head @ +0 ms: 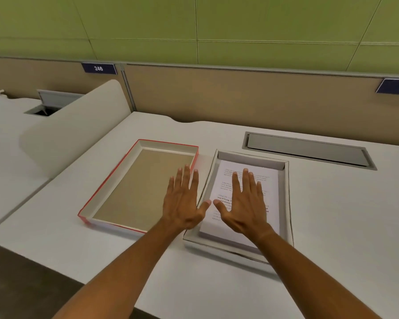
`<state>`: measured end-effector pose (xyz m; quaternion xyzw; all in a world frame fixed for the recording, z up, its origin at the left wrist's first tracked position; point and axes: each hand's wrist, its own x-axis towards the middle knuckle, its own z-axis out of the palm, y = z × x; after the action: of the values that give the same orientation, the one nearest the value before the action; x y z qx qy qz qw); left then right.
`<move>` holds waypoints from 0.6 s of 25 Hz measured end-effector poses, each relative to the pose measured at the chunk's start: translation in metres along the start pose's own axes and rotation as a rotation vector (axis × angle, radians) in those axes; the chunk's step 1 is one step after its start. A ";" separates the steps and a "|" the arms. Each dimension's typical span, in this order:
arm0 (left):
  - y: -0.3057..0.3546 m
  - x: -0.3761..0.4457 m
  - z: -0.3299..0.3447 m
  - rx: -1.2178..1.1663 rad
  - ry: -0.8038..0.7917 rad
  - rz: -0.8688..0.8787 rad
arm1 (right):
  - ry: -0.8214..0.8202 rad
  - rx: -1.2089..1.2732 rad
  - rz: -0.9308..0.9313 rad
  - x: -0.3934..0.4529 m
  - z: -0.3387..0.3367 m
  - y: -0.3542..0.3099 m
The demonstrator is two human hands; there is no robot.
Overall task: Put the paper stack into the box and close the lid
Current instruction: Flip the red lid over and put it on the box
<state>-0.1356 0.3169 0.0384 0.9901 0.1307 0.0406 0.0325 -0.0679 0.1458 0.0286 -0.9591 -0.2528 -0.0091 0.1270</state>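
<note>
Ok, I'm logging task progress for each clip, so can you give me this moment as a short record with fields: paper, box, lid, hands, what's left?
paper stack: already inside the box, printed side up
box: grey, open, on the white desk
lid: red-edged, lying inside-up on the desk, left of the box
left hand: open, flat, over the lid's right edge
right hand: open, fingers spread, over the paper stack
left to do: put the lid on the box

paper stack [244,183] print blurred, part-hidden — right hand [245,203]
</note>
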 end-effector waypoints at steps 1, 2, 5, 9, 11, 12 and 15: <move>-0.005 -0.002 0.001 0.011 -0.003 -0.009 | 0.004 -0.010 -0.005 0.001 0.001 -0.004; -0.010 -0.004 0.001 0.021 -0.008 -0.016 | 0.011 -0.009 -0.007 0.002 0.002 -0.008; -0.021 -0.001 0.002 0.009 -0.024 -0.040 | 0.009 -0.017 -0.009 0.007 0.005 -0.018; -0.034 0.011 0.010 -0.059 -0.094 -0.154 | 0.026 -0.024 0.029 0.015 0.014 -0.035; -0.042 0.017 0.018 -0.035 -0.110 -0.155 | 0.023 -0.028 0.062 0.018 0.020 -0.046; -0.046 0.020 0.022 -0.040 -0.111 -0.135 | 0.029 -0.026 0.081 0.019 0.022 -0.050; -0.058 0.029 0.030 -0.174 -0.156 -0.138 | 0.029 -0.040 0.129 0.023 0.026 -0.063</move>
<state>-0.1204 0.3790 0.0058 0.9723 0.1918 -0.0278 0.1309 -0.0796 0.2160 0.0199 -0.9755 -0.1884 -0.0201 0.1117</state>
